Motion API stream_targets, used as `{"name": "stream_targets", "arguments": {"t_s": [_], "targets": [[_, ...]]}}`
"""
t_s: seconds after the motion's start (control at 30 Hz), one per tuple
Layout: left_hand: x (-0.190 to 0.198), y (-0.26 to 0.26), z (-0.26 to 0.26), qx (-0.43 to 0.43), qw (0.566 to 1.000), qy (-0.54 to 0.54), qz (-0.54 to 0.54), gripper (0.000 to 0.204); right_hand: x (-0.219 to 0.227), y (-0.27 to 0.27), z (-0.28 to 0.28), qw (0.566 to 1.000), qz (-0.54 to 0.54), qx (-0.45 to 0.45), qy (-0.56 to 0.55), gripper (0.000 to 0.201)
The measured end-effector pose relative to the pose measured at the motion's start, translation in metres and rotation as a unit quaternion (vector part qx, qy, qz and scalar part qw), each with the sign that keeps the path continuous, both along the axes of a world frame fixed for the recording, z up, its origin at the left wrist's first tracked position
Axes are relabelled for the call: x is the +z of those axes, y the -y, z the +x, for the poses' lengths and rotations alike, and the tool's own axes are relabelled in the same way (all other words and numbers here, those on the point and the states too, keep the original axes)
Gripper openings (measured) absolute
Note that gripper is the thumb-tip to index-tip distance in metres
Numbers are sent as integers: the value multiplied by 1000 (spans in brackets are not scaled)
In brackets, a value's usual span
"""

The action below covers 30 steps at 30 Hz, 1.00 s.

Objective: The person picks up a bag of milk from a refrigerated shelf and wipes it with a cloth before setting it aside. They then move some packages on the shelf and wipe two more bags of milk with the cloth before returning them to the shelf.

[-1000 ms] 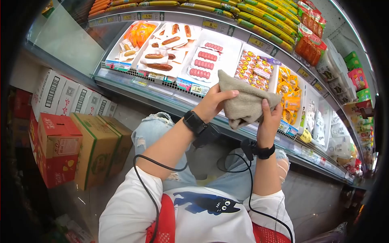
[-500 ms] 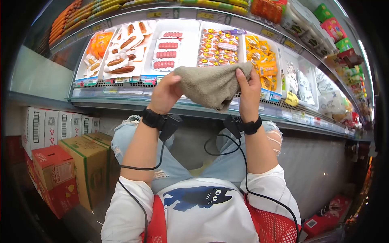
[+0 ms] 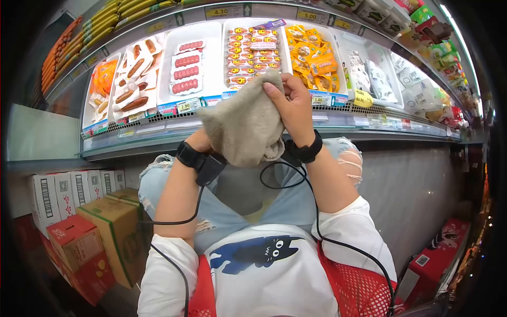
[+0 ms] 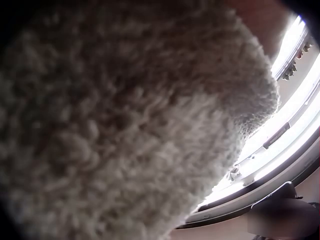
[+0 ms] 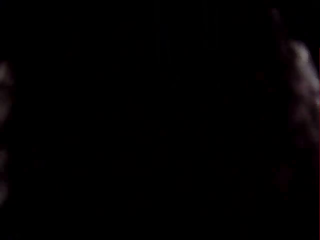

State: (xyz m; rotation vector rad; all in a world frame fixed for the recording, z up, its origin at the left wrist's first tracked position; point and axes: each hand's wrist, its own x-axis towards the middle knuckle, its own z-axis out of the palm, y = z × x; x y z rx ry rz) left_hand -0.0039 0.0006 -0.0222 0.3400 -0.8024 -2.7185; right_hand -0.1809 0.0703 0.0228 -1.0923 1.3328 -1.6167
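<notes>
I have the cloth point(image 3: 244, 124) raised in front of the chilled shelf point(image 3: 338, 113), between my 2 hands and above my knees. My right hand point(image 3: 292, 108) is on its upper right edge, thumb and fingers curled onto the fabric near the top corner. My left hand point(image 3: 199, 141) is almost wholly hidden behind the cloth; only the wrist with its black band point(image 3: 189, 155) shows, so I cannot tell how those fingers lie. The left wrist view is filled with the towelling point(image 4: 125, 125) pressed close to the lens, and the right wrist view is black.

Risks as I judge them: the grip I can confirm is only 1 corner pinch. If the hidden left hand is merely under the cloth and not holding, the bunched lower part could slide off and drop onto my lap or the floor. The cable point(image 3: 285, 182) looping below the wrists could snag a hanging fold. With both wrist views blocked, I would not see a slip early.

The cloth hangs crumpled, its long axis running from the upper right corner down toward the lower left, top corner pointing at the packets point(image 3: 251, 50) on the shelf.
</notes>
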Motion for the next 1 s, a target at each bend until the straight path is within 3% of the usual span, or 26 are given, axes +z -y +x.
{"name": "stream_targets", "arguments": {"t_s": [0.03, 0.13, 0.17, 0.23, 0.27, 0.37, 0.47, 0.5, 0.57, 0.6, 0.7, 0.8, 0.83, 0.9, 0.97, 1.0], "targets": [[-14, 1, -3, -6, 997, -37, 71, 47, -5, 2, -1, 999, -2, -5, 33, 19], [-25, 3, -3, 189, 968, -74, -147, 46, -21, 6, -22, 992, 106, 70, 23, 19], [-24, 6, -1, 220, 902, 22, -371, 43, -27, 6, -22, 991, 84, 83, 58, 20], [-12, 7, 12, 179, 939, -15, -293, 53, -37, 8, -22, 991, 94, 69, 64, 21], [-9, 8, 14, 128, 975, -183, 16, 59, -42, 9, -23, 991, 100, 62, 66, 22], [4, 10, 9, 189, 969, -159, 23, 67, -44, 7, -24, 993, 87, 83, -3, 34], [6, 9, 13, 305, 947, 10, -102, 69, -37, 3, -25, 983, 105, 145, -35, 42], [3, 11, 18, 306, 942, 8, -138, 68, -36, 1, -25, 976, 119, 176, -45, 45], [-5, 14, 34, 310, 927, 5, -209, 66, -37, -4, -17, 967, 88, 176, -162, 48], [-6, 13, 41, 327, 917, 55, -224, 65, -38, -7, -13, 957, 72, 175, -219, 49], [-21, 17, 64, 355, 846, 187, -351, 61, -41, -9, -4, 951, 93, 216, -202, 52], [-56, 34, 101, 322, 727, 266, -545, 59, -33, -9, 2, 950, 86, 225, -197, 54], [-55, 38, 111, 304, 720, 287, -554, 59, -34, -7, 3, 956, 70, 216, -185, 54], [-57, 39, 117, 294, 786, 221, -496, 59, -34, -6, 5, 965, 48, 193, -173, 54], [-39, 37, 103, 300, 891, 38, -339, 59, -33, -5, 7, 971, 33, 165, -171, 55], [-25, 35, 93, 295, 920, -55, -251, 59, -36, -4, 7, 973, 39, 176, -145, 55]]}}
